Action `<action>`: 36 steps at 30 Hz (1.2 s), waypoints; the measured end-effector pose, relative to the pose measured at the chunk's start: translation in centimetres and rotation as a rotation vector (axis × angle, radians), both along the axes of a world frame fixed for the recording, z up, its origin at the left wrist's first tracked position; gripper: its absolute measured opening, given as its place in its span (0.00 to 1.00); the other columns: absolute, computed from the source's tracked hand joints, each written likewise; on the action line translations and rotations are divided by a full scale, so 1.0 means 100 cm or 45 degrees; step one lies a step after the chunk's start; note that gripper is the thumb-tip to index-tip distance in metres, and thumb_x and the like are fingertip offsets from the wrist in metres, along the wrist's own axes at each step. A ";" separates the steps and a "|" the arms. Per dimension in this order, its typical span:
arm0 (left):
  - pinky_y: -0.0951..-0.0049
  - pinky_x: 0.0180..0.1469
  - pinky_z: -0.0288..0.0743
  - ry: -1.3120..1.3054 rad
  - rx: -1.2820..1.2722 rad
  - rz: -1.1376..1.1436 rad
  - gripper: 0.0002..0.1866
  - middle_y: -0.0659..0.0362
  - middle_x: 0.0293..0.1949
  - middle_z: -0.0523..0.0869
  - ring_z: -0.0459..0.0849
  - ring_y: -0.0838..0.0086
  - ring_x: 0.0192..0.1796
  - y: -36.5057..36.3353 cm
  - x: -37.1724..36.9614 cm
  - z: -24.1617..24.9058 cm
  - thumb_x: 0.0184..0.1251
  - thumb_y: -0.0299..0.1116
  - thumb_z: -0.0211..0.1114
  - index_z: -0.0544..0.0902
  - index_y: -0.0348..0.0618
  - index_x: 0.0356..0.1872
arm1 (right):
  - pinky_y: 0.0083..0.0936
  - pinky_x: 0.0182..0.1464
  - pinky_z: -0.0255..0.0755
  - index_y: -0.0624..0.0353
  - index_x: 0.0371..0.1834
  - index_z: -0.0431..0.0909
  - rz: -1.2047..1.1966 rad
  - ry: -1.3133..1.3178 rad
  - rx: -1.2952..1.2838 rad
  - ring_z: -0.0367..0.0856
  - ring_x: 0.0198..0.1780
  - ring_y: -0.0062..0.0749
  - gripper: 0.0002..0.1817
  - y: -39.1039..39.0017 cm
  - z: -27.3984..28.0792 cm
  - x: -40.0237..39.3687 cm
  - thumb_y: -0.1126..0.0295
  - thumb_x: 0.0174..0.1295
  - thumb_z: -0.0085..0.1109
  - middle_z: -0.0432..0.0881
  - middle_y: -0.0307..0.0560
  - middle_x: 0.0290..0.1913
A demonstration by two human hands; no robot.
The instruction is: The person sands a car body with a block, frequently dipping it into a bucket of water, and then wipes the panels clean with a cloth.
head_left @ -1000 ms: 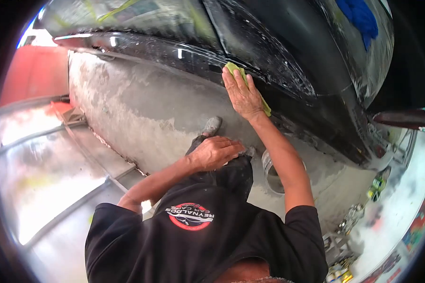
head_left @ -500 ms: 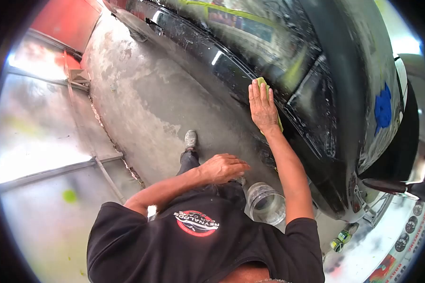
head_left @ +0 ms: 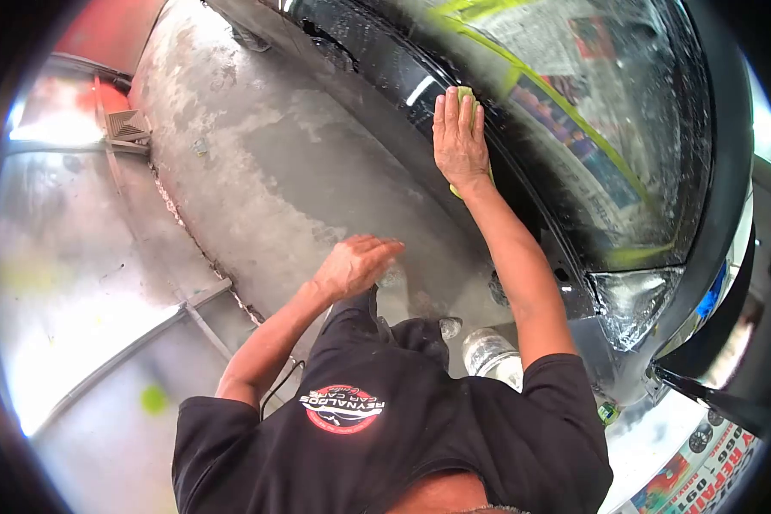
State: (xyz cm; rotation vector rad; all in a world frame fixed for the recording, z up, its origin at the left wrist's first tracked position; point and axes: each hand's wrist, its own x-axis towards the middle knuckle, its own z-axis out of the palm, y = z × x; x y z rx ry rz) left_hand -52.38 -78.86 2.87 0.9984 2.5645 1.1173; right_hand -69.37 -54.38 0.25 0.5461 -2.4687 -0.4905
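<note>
My right hand (head_left: 463, 147) lies with outstretched fingers over a yellow-green cloth (head_left: 465, 92), holding it against the black car panel (head_left: 394, 103) below the window. Cloth edges show at the fingertips and beside the wrist. Wet streaks and a bright reflection mark the panel. Beside it, the car window (head_left: 634, 94) is covered with printed paper and yellow-green tape (head_left: 565, 107). My left hand (head_left: 360, 264) hovers above my legs and the floor, away from the car, fingers loosely extended, with nothing visible in it.
A clear bucket (head_left: 493, 355) stands on the floor (head_left: 265, 163) near my right forearm. A dark side mirror (head_left: 728, 343) juts out at the right. Metal wall panels (head_left: 77, 283) line the left. A green-labelled container (head_left: 606, 413) and a printed banner (head_left: 711, 471) are at lower right.
The view has shifted, showing more of the papered window. My right hand and the cloth have moved along the black panel, and my left hand has moved up and left in view.
</note>
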 end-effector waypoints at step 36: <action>0.55 0.50 0.83 -0.321 -0.173 0.600 0.13 0.47 0.44 0.90 0.89 0.51 0.46 -0.307 -0.182 -0.055 0.78 0.36 0.61 0.85 0.50 0.58 | 0.62 0.77 0.54 0.64 0.74 0.72 -0.039 0.109 0.016 0.63 0.74 0.60 0.39 -0.293 0.001 -0.314 0.43 0.70 0.57 0.68 0.63 0.75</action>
